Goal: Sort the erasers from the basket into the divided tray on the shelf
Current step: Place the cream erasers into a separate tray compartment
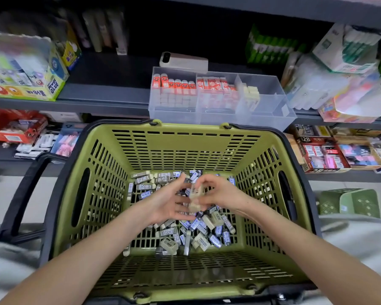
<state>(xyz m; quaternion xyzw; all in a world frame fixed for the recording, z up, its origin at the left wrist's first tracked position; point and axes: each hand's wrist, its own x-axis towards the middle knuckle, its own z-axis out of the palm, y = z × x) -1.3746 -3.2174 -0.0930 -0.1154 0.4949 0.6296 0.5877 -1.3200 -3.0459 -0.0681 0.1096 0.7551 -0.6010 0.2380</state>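
Note:
An olive-green basket with black handles stands in front of me. Several loose erasers in grey, blue and cream sleeves lie on its floor. Above them my right hand pinches a small stack of cream erasers. My left hand is beside the stack with fingers spread, its fingertips touching it. On the shelf behind stands the clear divided tray. Its left two compartments hold red-sleeved erasers, and the right one holds a few cream erasers.
A beige device lies behind the tray. A glue box stands at shelf left, packaged goods at shelf right. Lower shelves hold more stationery boxes. A green stool stands on the floor at right.

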